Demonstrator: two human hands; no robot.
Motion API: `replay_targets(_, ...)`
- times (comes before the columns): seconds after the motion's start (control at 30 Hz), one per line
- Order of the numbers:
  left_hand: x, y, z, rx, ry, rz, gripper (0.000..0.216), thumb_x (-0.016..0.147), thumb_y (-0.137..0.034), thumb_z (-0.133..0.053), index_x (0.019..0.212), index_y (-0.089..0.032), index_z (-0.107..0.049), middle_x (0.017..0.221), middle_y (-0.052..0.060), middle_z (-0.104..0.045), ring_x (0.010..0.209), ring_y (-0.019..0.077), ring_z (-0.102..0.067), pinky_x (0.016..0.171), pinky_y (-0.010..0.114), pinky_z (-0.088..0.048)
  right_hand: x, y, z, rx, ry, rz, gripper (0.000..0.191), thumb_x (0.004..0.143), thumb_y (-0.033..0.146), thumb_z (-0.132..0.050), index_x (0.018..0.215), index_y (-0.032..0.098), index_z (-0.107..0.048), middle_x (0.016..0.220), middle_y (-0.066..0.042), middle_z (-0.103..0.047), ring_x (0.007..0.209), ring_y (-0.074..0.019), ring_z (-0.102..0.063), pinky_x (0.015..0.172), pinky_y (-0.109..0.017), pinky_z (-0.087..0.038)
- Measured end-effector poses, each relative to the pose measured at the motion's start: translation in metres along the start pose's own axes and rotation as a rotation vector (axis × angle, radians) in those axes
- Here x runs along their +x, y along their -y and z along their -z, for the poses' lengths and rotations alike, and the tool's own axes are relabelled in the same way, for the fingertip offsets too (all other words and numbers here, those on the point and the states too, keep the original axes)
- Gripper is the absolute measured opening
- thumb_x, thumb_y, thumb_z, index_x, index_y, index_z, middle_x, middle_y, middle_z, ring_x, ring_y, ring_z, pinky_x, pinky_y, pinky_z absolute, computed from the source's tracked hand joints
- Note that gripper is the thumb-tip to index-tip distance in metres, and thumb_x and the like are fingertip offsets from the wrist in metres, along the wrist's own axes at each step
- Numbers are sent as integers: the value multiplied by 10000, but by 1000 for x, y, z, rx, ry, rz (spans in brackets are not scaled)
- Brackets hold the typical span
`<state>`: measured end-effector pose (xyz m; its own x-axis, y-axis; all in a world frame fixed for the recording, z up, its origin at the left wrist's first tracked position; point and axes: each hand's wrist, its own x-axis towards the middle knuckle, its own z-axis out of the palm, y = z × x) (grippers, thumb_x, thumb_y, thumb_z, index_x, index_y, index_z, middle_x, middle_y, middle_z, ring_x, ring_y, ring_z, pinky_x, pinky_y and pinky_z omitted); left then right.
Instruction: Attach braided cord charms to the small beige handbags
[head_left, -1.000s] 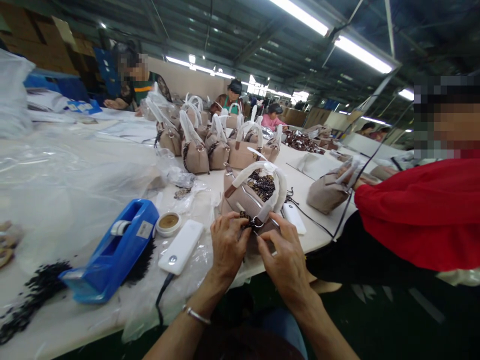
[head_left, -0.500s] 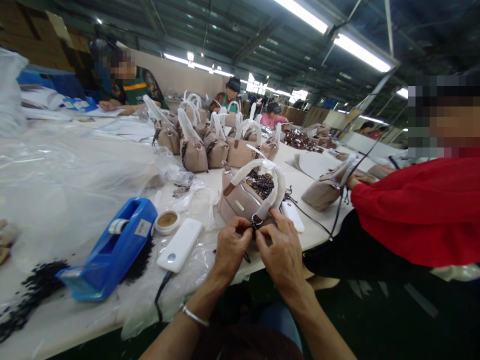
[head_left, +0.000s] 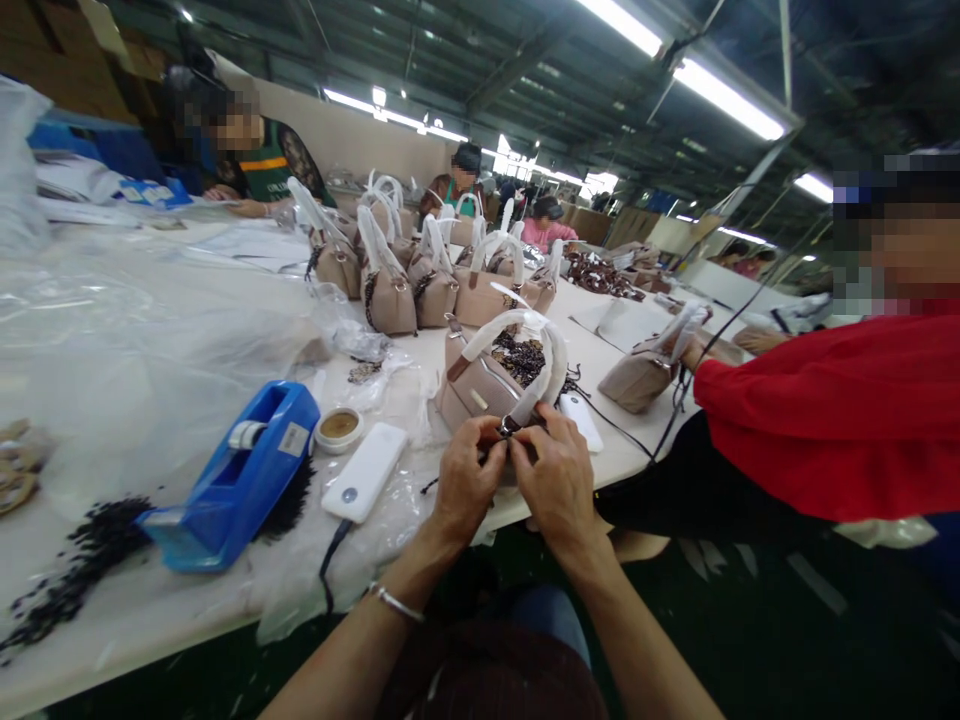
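A taupe handbag (head_left: 480,385) with a paper-wrapped handle (head_left: 517,325) stands at the table's near edge, dark chain showing inside it. My left hand (head_left: 466,478) and my right hand (head_left: 553,480) meet at its near end. Both pinch at the metal ring (head_left: 510,427) where the handle joins the bag. What lies between the fingertips is too small to name.
A blue tape dispenser (head_left: 240,475), a small round tin (head_left: 339,427) and a white power bank (head_left: 365,471) lie left of my hands. Several finished bags (head_left: 390,290) stand further back. Clear plastic sheeting (head_left: 135,350) covers the left. A person in red (head_left: 825,410) sits right.
My two hands have drawn closer together at the ring and moved slightly up the bag. The view has shifted a little; the bag stays in place.
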<state>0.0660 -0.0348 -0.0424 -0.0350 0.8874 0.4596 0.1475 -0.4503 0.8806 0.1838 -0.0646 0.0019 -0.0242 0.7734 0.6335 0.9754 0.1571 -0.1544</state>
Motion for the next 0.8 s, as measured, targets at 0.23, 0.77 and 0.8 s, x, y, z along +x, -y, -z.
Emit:
replay_targets(0.23, 11, 3, 2, -110, 191, 34, 182, 866, -146, -520, 963, -205, -663, 908, 23, -718, 849, 168, -673, 802, 300, -543, 0, -3, 2, 18, 29, 15, 112, 865, 213, -597, 851, 193, -706, 1193, -127, -602, 1100, -288, -522, 939, -458, -428)
replay_targets(0.77, 18, 11, 16, 553, 92, -598, 151, 944, -186, -470, 858, -193, -595, 851, 36, -654, 769, 175, -597, 709, 293, -498, 0, -9, -3, 150, -62, 55, 85, 877, 229, -595, 872, 204, -676, 1068, -108, -643, 1040, -278, -577, 892, -472, -495)
replay_targets(0.8, 17, 10, 18, 541, 81, -582, 161, 949, -185, -461, 848, -194, -586, 845, 34, -654, 766, 171, -601, 710, 292, -499, 0, -10, -2, 192, -105, 49, 87, 882, 241, -592, 888, 205, -671, 1069, -108, -647, 1033, -270, -591, 882, -461, -508)
